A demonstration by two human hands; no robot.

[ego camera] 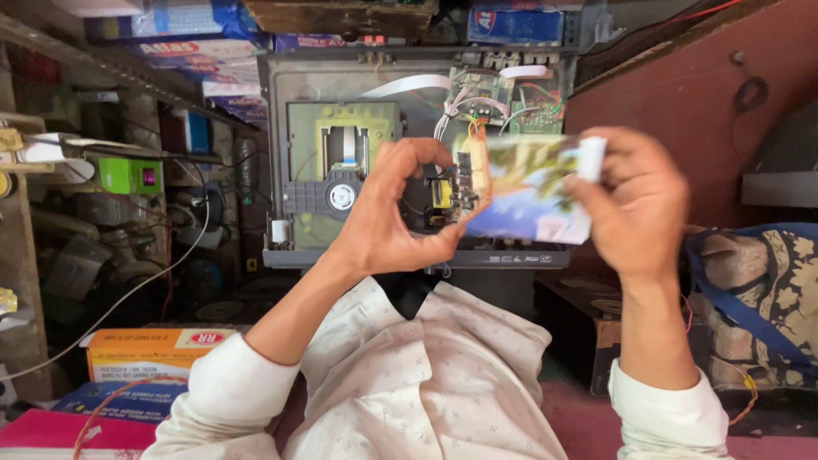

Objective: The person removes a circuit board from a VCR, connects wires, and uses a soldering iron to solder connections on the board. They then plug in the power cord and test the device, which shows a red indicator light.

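Head view: a small circuit board point(464, 183) with a glossy printed card point(528, 192) behind or against it is held in the air between both hands, above the person's lap and in front of the opened disc player point(341, 162), whose tray mechanism and green boards are exposed. The left hand point(396, 213) curls its grip round the board's left end, thumb and forefinger forming a ring; the right hand point(639, 200) pinches the card's right edge, which is motion-blurred. The long axis of the held piece runs left to right between the two grips, so each hand is at one end, the left nearer the board itself.
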